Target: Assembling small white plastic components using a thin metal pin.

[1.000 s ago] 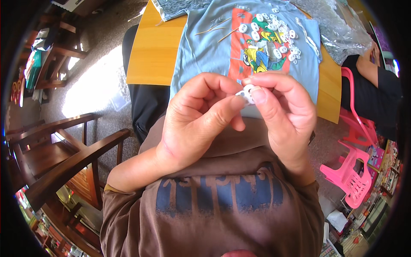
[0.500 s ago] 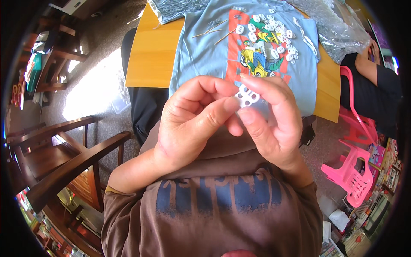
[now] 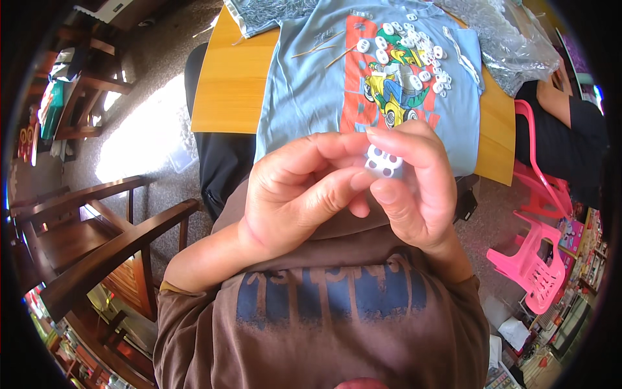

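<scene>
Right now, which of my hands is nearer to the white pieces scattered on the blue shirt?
Right. The right hand is just below the scattered white pieces in the picture; the left hand is farther, below and to their left.

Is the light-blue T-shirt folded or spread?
Spread, where visible: the T-shirt lies printed side up, broad across the table, with loose white pieces on it.

Table (image 3: 223, 91): T-shirt (image 3: 311, 94) across the middle. On its far right half, loose pieces (image 3: 424, 47); sticks (image 3: 313, 50) left of them, strip (image 3: 461, 54) right. First bag (image 3: 275, 9) at far-left corner, second bag (image 3: 515, 48) far-right. Left hand (image 3: 295, 188) and right hand (image 3: 421, 178) by near edge, single piece (image 3: 383, 160) between. Stool (image 3: 532, 262) off near-right corner; armchair (image 3: 123, 249) left of person.
</scene>
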A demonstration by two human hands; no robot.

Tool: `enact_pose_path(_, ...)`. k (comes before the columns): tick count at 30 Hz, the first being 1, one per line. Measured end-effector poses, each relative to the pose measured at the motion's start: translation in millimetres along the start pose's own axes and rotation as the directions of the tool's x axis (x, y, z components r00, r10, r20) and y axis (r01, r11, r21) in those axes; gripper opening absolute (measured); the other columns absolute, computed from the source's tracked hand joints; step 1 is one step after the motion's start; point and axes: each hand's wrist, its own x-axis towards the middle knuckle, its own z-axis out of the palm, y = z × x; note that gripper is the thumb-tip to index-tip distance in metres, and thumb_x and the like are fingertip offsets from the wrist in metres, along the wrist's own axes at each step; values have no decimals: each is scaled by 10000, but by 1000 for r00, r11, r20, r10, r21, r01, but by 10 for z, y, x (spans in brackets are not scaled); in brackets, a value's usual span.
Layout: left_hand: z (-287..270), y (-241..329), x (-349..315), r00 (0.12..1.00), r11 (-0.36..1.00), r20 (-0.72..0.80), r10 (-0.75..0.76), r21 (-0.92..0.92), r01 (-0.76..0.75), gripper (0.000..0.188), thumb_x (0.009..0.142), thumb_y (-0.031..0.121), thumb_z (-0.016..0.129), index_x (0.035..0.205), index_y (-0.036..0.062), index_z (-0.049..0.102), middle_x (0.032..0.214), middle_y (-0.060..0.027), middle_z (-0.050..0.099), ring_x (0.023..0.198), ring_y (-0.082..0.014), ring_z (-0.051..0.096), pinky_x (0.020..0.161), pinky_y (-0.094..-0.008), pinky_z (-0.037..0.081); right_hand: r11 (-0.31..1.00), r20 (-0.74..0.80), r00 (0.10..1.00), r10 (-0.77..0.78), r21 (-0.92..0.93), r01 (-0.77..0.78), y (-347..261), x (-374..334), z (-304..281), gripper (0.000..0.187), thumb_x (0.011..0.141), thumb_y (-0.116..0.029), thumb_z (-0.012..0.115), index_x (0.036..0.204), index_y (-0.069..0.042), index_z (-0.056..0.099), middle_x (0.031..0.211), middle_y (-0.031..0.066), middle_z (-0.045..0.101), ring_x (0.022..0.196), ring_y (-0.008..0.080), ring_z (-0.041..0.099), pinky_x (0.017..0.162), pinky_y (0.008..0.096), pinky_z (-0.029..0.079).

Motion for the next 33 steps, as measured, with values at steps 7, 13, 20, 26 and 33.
enact_pose_path(7, 5, -19, -29, 998, 995, -5, 68, 70, -68, 219, 838, -4, 549, 1050, -58, 530, 853, -83, 600, 649, -89, 569, 581, -193, 484, 994, 11, 1000, 8, 105, -9, 39, -43, 35, 312, 816, -102, 590, 1083, 31, 498, 829, 88, 556, 648, 170, 493, 571, 264, 411)
enact_pose_path(13, 17, 0, -41, 997, 995, -25, 76, 71, -75, 185, 838, 0, 552, 1012, -57, 538, 848, -92, 606, 625, -89, 573, 552, -192, 480, 990, 22, 1000, 7, 143, -10, 40, -59, 64, 293, 834, -122, 572, 1078, 24, 500, 836, 94, 560, 637, 169, 492, 562, 265, 409)
enact_pose_path(20, -5, -65, -19, 988, 982, 24, 152, 110, -153, 128, 853, 9, 533, 969, -43, 544, 821, -83, 602, 605, -75, 565, 532, -178, 465, 983, -9, 990, -138, 124, 138, 102, -1, 90, 216, 861, -75, 519, 1055, 18, 509, 830, 90, 579, 596, 149, 498, 534, 257, 414)
enact_pose_path(26, 17, -40, -22, 992, 992, 17, 123, 1, -123, 134, 856, 0, 520, 987, -28, 515, 833, -71, 587, 626, -71, 555, 547, -181, 459, 988, 42, 995, -86, 128, 80, 77, 38, 55, 165, 878, -65, 492, 1017, 15, 530, 796, 78, 579, 612, 118, 506, 555, 232, 414)
enact_pose_path(33, -17, -105, 11, 958, 877, -63, 279, 424, -227, 270, 756, -12, 629, 1014, -29, 549, 835, -80, 594, 632, -107, 551, 557, -218, 445, 895, -12, 969, 247, 386, -224, -35, -22, 143, 180, 901, -84, 462, 1047, 14, 498, 814, 42, 543, 692, 70, 495, 630, 201, 409)
